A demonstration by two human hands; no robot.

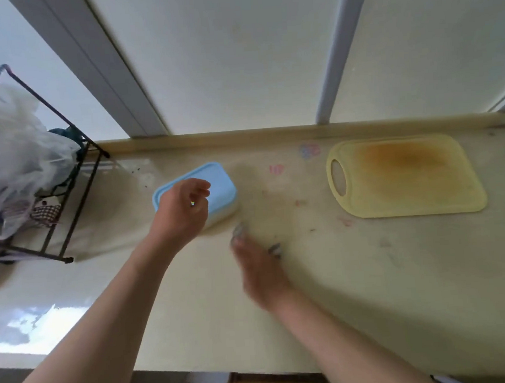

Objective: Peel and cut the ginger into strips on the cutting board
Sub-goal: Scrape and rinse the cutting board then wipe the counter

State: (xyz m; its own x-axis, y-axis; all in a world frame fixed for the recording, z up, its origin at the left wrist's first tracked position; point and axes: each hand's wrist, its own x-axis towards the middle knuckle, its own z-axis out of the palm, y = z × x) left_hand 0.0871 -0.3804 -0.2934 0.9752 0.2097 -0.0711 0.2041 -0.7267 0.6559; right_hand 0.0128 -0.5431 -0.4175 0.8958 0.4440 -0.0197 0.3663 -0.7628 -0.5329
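Observation:
A yellow cutting board (405, 177) with an orange-brown stain and a handle hole lies bare at the right of the counter. No ginger or knife shows. A lidded container with a light blue lid (217, 178) sits left of centre. My left hand (182, 209) hovers over the container's near side with loosely curled fingers, holding nothing I can see. My right hand (259, 265) is blurred, fingers stretched out flat just in front of the container, low over the counter.
A black wire rack (74, 185) with plastic bags (9, 154) stands at the left. The beige countertop (371, 287) carries small stains and faint coloured marks. A raised back ledge (271, 134) runs below the window frames. The counter's front edge lies near my body.

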